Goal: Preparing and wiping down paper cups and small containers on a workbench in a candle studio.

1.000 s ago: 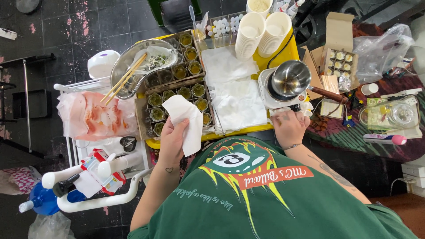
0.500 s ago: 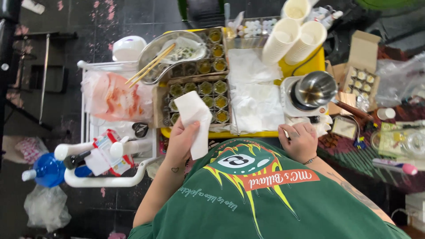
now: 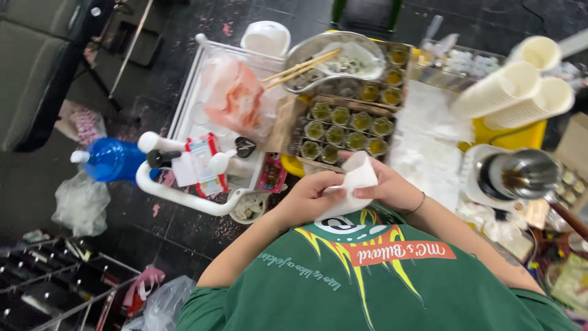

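Both my hands meet in front of my green shirt on a small white paper box point(image 3: 350, 184). My left hand point(image 3: 306, 197) grips its lower left side. My right hand point(image 3: 392, 187) pinches its right edge. Just beyond the hands lies a cardboard tray point(image 3: 343, 125) of several small cups with green filling. A metal bowl point(image 3: 334, 58) with wooden chopsticks point(image 3: 303, 66) rests at the tray's far end.
A white rack point(image 3: 184, 190) on the left holds a pink plastic bag point(image 3: 236, 95), squeeze bottles and a blue bottle point(image 3: 113, 159). Stacked white cups point(image 3: 514, 86) on a yellow box and a steel pot point(image 3: 520, 175) stand at right. White paper sheets point(image 3: 429, 141) lie between.
My right hand has come off the table edge by the pot and joined the left hand on the white box. The view has swung toward the left.
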